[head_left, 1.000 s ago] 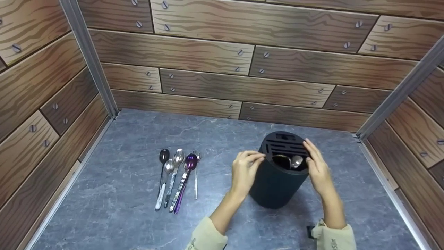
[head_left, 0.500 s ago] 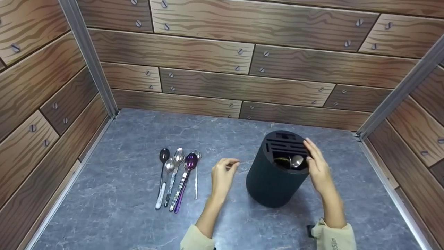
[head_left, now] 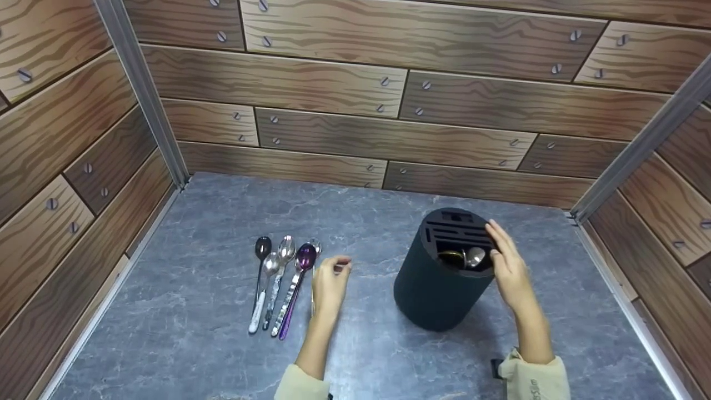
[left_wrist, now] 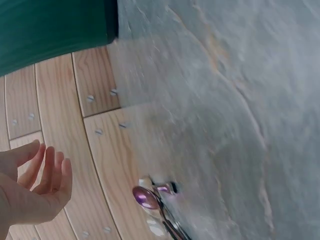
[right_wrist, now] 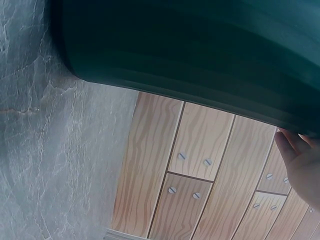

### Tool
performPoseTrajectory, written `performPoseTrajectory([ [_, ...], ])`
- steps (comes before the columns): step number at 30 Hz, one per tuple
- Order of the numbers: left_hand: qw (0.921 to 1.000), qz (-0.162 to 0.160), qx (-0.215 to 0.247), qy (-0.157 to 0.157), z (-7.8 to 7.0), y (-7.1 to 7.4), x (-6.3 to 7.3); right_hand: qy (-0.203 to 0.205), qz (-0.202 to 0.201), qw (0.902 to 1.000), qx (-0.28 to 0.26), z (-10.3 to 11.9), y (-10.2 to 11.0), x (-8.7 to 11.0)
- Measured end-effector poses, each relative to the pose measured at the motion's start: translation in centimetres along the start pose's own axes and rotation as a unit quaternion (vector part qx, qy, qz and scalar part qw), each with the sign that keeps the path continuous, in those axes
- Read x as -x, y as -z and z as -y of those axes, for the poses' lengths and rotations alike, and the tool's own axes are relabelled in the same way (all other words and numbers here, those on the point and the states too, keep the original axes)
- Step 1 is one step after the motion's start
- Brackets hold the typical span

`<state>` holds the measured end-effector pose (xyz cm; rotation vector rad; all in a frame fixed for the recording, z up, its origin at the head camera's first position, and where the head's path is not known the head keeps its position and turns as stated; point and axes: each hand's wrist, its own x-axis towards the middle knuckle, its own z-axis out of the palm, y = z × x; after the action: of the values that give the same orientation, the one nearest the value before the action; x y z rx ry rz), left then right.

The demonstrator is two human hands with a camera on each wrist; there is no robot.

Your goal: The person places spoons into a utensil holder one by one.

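Observation:
My left hand (head_left: 329, 286) hovers just right of a loose row of spoons, fingers softly bent and holding nothing, as the left wrist view also shows. Among the spoons are a purple one (head_left: 305, 256), a black one (head_left: 263, 248), a silver one (head_left: 286, 250) and one with a white handle (head_left: 258, 314). A thin spoon (head_left: 316, 244) is partly hidden behind the left hand. My right hand (head_left: 510, 275) rests with extended fingers on the right rim of a dark green cylindrical utensil holder (head_left: 439, 294). Inside its large opening show a silver spoon (head_left: 475, 257) and a gold-edged piece (head_left: 452, 256).
Narrow slots (head_left: 458, 233) cross the far part of the holder's top. The grey marbled tabletop (head_left: 183, 278) is enclosed by wood-patterned walls (head_left: 322, 128) at the back and both sides, with metal posts (head_left: 145, 94) at the corners.
My left hand has moved left, from the holder's rim to beside the spoons. The right hand has stayed on the holder, which settled slightly when the left hand went away.

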<state>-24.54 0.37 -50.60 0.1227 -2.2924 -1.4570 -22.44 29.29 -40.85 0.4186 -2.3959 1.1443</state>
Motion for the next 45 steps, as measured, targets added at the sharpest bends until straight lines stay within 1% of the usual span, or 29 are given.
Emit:
performPoseTrajectory([
  [5,0.9988,-0.014,-0.046,0.007,1.0,0.7,-0.1,-0.001,0.002,1.0000,-0.004,-0.3,-0.1,0.0],
  [8,0.9968,-0.022,-0.075,0.014,1.6,1.0,-0.1,0.000,0.000,1.0000,-0.006,-1.7,-0.2,0.0],
  [13,0.9924,-0.009,-0.120,0.025,2.2,1.7,-0.3,-0.002,0.002,1.0000,0.004,-4.2,-0.4,-0.1],
  [15,0.9901,-0.005,-0.138,0.027,2.4,1.9,-0.4,0.000,0.004,1.0000,0.001,-4.6,-0.5,-0.1],
  [19,0.9849,-0.016,-0.169,0.036,2.8,2.5,-0.6,0.008,0.004,0.9999,-0.010,-4.8,-0.5,-0.1],
  [22,0.9804,-0.025,-0.189,0.050,3.3,2.9,-0.7,0.003,0.003,1.0000,-0.005,-4.6,-0.5,-0.2],
  [24,0.9768,-0.023,-0.203,0.064,3.7,3.1,-0.8,0.001,0.001,1.0000,0.001,-4.2,-0.4,-0.2],
  [27,0.9704,-0.015,-0.226,0.084,4.4,3.6,-1.0,0.000,0.002,1.0000,-0.001,-2.8,-0.3,-0.1],
  [29,0.9662,-0.007,-0.241,0.091,4.8,3.9,-1.1,0.002,0.001,1.0000,-0.004,-1.6,-0.1,-0.1],
  [32,0.9623,0.003,-0.255,0.095,5.3,4.2,-1.3,-0.001,0.001,1.0000,-0.002,-0.2,0.1,0.0],
  [35,0.9596,0.015,-0.262,0.102,5.5,4.4,-1.5,-0.003,0.000,1.0000,0.003,0.1,0.1,0.0],
  [38,0.9576,0.022,-0.268,0.103,5.6,4.4,-1.6,0.001,-0.002,1.0000,0.002,-0.1,0.1,-0.1],
  [43,0.9543,0.017,-0.284,0.093,5.7,4.2,-1.7,0.005,-0.005,1.0000,-0.002,-0.3,0.0,-0.1],
  [45,0.9524,0.019,-0.288,0.098,5.7,4.1,-1.7,0.003,-0.003,1.0000,-0.004,-0.3,-0.1,-0.1],
])
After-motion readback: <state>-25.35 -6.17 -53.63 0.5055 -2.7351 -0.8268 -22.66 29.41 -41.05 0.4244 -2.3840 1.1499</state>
